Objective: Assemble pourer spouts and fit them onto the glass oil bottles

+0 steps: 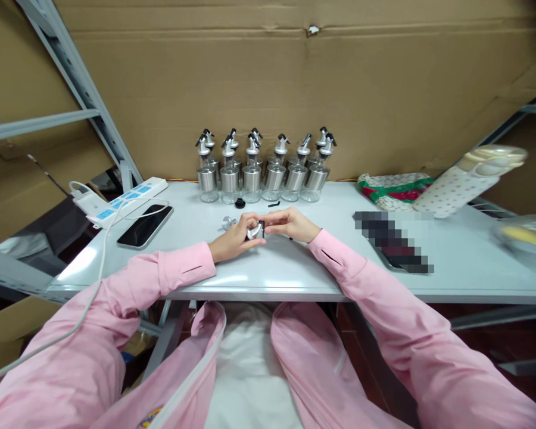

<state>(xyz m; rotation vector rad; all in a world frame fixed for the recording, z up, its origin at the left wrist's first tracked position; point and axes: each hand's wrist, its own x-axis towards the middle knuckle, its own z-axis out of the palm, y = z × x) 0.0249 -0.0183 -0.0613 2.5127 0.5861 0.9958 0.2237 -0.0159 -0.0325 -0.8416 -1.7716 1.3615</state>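
My left hand (236,239) is closed around a silver bottle pourer spout (252,232), just above the table. With its fingertips, my right hand (292,224) pinches a small black piece (262,227) against the end of that spout. The fingers hide part of both. A silver, clear-looking part (227,223) lies beside my left hand. Farther back are a black stopper (240,203) and a thin black lever (274,204). Behind them, several glass bottles with steel sleeves (252,177) stand upright in two rows, topped with silver and black pourers.
On the left lie a phone (146,226) and a white power strip (127,201) with a cable crossing my left sleeve. To the right are a partly pixelated dark object (390,241), patterned cloth (395,187), a tilted dotted cup (464,182) and a blurred bag (529,238). Cardboard (268,89) rises behind.
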